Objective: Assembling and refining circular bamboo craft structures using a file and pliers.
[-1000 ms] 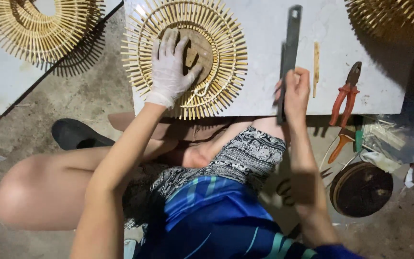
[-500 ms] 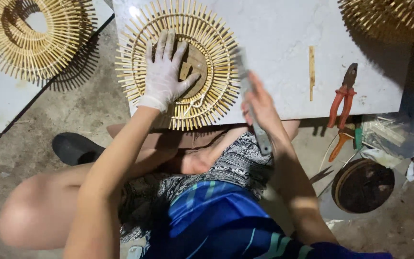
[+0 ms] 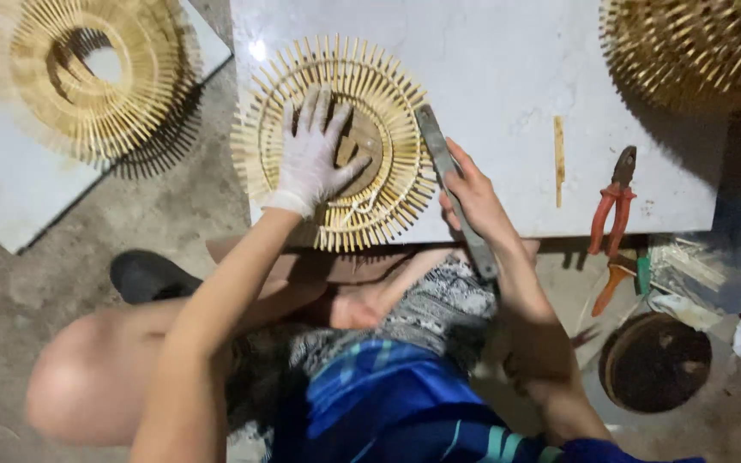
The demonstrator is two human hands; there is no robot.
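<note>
My left hand (image 3: 312, 157), in a white glove, presses flat with fingers spread on a round bamboo-stick wheel (image 3: 336, 141) that lies on a white slab (image 3: 499, 69). The wheel overhangs the slab's near edge. My right hand (image 3: 476, 199) grips a long flat metal tool (image 3: 452, 184). Its upper end rests against the wheel's right rim and its lower end points toward my lap.
A loose bamboo stick (image 3: 559, 160) and orange-handled pliers (image 3: 611, 206) lie on the slab's right part. A second bamboo wheel (image 3: 87, 77) sits on a slab at left, another bamboo piece (image 3: 688, 47) at top right. A round dark lid (image 3: 655, 362) and a black shoe (image 3: 147, 276) lie on the concrete floor.
My right hand brought the metal tool down from upright over the slab's right part to the wheel's right rim. My left hand stayed on the wheel.
</note>
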